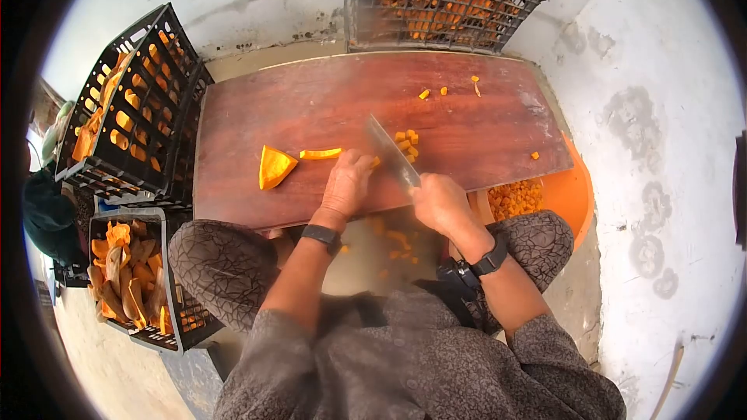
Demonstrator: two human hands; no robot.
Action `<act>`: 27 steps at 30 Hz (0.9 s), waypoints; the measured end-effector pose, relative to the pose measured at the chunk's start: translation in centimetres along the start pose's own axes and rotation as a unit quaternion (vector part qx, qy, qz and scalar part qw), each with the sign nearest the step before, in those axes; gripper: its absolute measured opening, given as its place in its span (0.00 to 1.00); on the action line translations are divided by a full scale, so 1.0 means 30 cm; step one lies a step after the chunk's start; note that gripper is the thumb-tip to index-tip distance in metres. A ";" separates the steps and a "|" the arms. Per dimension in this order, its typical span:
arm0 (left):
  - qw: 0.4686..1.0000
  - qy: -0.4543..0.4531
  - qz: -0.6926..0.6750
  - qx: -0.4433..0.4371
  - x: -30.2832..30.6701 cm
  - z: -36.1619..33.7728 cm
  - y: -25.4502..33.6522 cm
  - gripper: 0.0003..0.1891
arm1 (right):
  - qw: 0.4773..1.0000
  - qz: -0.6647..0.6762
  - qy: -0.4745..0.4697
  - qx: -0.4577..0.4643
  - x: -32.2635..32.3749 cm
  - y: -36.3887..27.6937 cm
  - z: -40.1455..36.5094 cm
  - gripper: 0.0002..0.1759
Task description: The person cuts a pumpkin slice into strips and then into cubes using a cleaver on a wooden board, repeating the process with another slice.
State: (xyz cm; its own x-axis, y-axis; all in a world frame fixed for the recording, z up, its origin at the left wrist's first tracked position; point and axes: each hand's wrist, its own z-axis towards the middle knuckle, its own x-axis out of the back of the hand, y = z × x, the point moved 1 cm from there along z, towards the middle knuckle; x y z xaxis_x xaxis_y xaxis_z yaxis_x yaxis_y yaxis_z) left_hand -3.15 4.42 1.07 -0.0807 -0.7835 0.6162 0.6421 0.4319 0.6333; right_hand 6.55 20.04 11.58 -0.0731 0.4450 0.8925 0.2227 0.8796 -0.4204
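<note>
My right hand point(440, 201) is closed round the handle of a knife point(391, 152), whose blade points up and to the left over the red-brown board point(327, 101). Just left of the blade, my left hand point(348, 179) presses its fingers on the end of an orange strip; how much of it lies under the fingers is hidden. A longer orange strip point(320, 154) reaches left from those fingertips. Farther left lies an orange wedge point(275, 167). Small cut cubes point(406, 141) sit close to the right side of the blade.
Black crates point(140, 109) of orange pieces stand at the left, with a crate of peels point(128, 280) below. More crates point(443, 4) are stacked behind the board. An orange tub point(580, 187) of cubes sits under its right edge. A person in dark clothing point(50, 210) is at far left.
</note>
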 end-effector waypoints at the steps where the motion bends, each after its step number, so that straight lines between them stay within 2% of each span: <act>1: 1.000 -0.001 0.000 0.003 0.001 -0.001 -0.006 0.11 | 1.000 0.000 -0.003 0.000 -0.004 -0.002 0.002 0.14; 10: 1.000 -0.017 0.010 -0.016 -0.014 0.008 -0.029 0.12 | 0.998 -0.041 -0.037 0.002 -0.028 -0.033 0.062 0.10; 12: 1.000 -0.003 -0.020 0.010 -0.009 0.014 -0.023 0.12 | 0.995 -0.088 -0.043 0.022 -0.053 -0.043 0.084 0.08; 16: 1.000 -0.009 -0.011 0.008 -0.007 0.004 -0.036 0.12 | 0.998 -0.041 -0.025 -0.033 -0.103 -0.019 0.120 0.09; 18: 1.000 -0.016 -0.025 -0.005 0.007 0.005 -0.025 0.12 | 0.998 0.039 0.018 -0.041 -0.100 0.009 0.117 0.15; 25: 1.000 0.014 -0.028 -0.006 0.012 -0.002 -0.021 0.10 | 0.999 0.028 0.037 -0.024 -0.062 0.016 0.057 0.16; 27: 0.998 0.024 0.034 -0.038 0.008 0.001 -0.018 0.09 | 0.999 0.011 0.033 0.005 -0.041 0.006 0.028 0.15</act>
State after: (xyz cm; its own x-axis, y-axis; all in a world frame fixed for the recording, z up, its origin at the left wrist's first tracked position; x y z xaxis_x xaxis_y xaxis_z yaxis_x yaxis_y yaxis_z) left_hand -3.55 4.00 0.88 0.0018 -0.7747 0.6323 0.7005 0.4522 0.5521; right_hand 5.85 19.80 10.25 -0.0042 0.4534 0.8913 0.2130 0.8712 -0.4422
